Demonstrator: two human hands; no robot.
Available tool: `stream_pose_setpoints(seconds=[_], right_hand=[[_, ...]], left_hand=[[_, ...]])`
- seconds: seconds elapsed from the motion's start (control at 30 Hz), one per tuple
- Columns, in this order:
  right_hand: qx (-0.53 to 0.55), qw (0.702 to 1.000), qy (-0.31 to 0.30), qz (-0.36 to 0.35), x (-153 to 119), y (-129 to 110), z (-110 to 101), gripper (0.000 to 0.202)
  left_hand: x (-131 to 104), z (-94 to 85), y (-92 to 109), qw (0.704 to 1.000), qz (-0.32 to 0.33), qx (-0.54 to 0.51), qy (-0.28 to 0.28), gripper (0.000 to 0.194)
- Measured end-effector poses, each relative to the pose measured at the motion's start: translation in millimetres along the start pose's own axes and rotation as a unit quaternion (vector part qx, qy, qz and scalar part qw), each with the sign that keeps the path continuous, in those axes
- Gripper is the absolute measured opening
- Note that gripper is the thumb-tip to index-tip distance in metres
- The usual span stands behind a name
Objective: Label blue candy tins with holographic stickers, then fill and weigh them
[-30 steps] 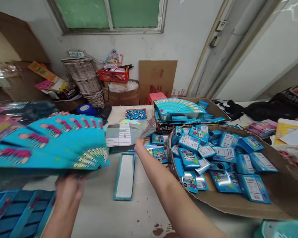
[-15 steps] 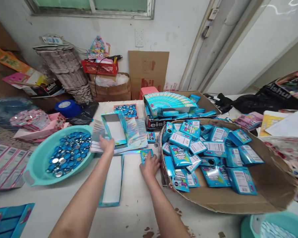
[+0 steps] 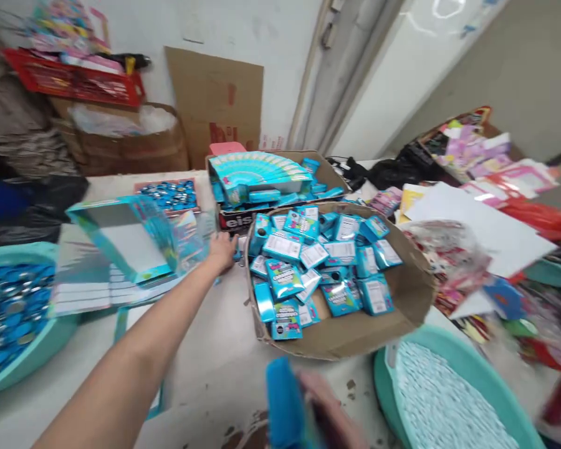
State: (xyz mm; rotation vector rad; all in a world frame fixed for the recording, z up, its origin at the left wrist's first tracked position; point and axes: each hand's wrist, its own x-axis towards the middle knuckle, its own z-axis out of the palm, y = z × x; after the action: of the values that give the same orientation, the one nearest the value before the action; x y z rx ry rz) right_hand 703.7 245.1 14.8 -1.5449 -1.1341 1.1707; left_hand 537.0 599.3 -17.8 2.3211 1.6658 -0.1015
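Note:
My left hand (image 3: 222, 251) reaches far forward, its fingers closed over a small blue carton (image 3: 237, 254) that lies mostly hidden beside the cardboard boxes. Low in front of me, my right hand (image 3: 330, 405) grips another blue carton (image 3: 285, 399); both are smeared by motion. Just ahead of the right hand, a cut-down cardboard box (image 3: 346, 349) holds many blue printed cartons (image 3: 284, 277). Left of my left hand, an open blue display tray (image 3: 133, 246) stands tilted on printed sheets (image 3: 81, 293). A second tray (image 3: 156, 399) is partly covered by my left forearm.
A turquoise basin (image 3: 60, 249) of blue foil-topped pieces stands at left, another basin (image 3: 388, 399) with pale pieces at lower right. Behind are a box (image 3: 327, 163) with fanned blue packaging and a shallow pink tray (image 3: 196, 209). Papers and bags (image 3: 477, 224) crowd the right.
The view has swung right. My right hand has picked up the carton from the table and drawn it back toward me. My left hand has moved from the display tray rightward to the other carton.

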Motion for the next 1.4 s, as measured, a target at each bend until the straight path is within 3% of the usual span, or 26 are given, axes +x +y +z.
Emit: stream_pose_setpoints(seconds=[0.1,0.13,0.2,0.27,0.4,0.43,0.5,0.6,0.67,0.73,0.8,0.9,1.0,1.07,1.17,1.23,1.3,1.4], right_hand=[[-0.069,0.985,0.154,-0.03,29.8,-37.8,-61.8,0.079],[-0.112,0.968,0.218,-0.042,43.1,-43.7,-78.6,0.08],[-0.175,0.945,0.267,-0.068,69.6,-43.1,-102.8,0.077],[-0.223,0.933,0.266,-0.092,91.1,-30.3,-113.8,0.074],[-0.337,0.906,0.241,-0.09,109.9,-3.7,-111.4,0.069],[-0.366,0.9,0.226,-0.07,110.4,-1.7,-109.2,0.067],[-0.403,0.895,0.183,-0.045,106.6,-3.9,-104.5,0.058],[-0.399,0.893,0.196,-0.076,82.8,-14.9,-95.2,0.042],[-0.363,0.892,0.238,-0.128,49.0,-19.0,-86.8,0.038],[-0.326,0.894,0.251,-0.177,1.0,-14.7,-79.8,0.035],[-0.304,0.901,0.241,-0.195,-55.6,-0.2,-79.1,0.033],[-0.276,0.92,0.247,-0.13,-139.0,35.9,-96.5,0.033],[-0.22,0.923,0.317,0.007,-204.1,73.6,-132.4,0.032],[-0.148,0.908,0.38,0.094,-233.5,91.7,-159.8,0.037],[-0.007,0.866,0.468,0.178,-255.0,104.7,-199.0,0.046],[0.077,0.84,0.499,0.199,-253.6,106.8,-224.1,0.047],[0.128,0.829,0.505,0.203,-239.7,107.0,-250.7,0.047],[0.148,0.84,0.485,0.193,-200.1,108.9,-293.9,0.043]], left_hand=[[-0.4,-0.1,6.1,0.998,-0.027,0.05,-0.017,0.065],[-3.0,-2.1,6.6,0.998,-0.04,0.052,-0.008,0.062],[-11.4,-11.0,5.3,0.997,-0.07,0.001,0.044,0.058],[-24.9,-26.1,3.6,0.979,-0.105,-0.129,0.118,0.063],[-69.3,-58.1,22.3,0.869,-0.129,-0.391,0.275,0.088],[-82.7,-61.8,34.9,0.854,-0.11,-0.41,0.299,0.092],[-108.8,-60.1,69.2,0.867,-0.039,-0.397,0.299,0.094],[-138.4,-37.2,131.7,0.921,0.107,-0.28,0.248,0.095],[-148.4,-16.4,167.4,0.942,0.172,-0.173,0.231,0.091],[-153.4,1.8,190.1,0.955,0.199,-0.081,0.204,0.078],[-159.6,14.3,200.2,0.964,0.198,-0.024,0.175,0.062],[-181.5,25.4,204.6,0.962,0.202,-0.013,0.184,0.046],[-218.8,38.5,213.5,0.942,0.221,-0.073,0.241,0.037],[-245.2,51.6,226.0,0.934,0.235,-0.135,0.232,0.034],[-273.8,73.2,251.1,0.941,0.218,-0.225,0.126,0.034],[-279.7,84.1,269.2,0.948,0.154,-0.277,0.035,0.042],[-273.7,90.5,288.8,0.942,0.069,-0.327,-0.034,0.055],[-247.0,94.7,325.6,0.924,-0.016,-0.379,-0.057,0.065]])
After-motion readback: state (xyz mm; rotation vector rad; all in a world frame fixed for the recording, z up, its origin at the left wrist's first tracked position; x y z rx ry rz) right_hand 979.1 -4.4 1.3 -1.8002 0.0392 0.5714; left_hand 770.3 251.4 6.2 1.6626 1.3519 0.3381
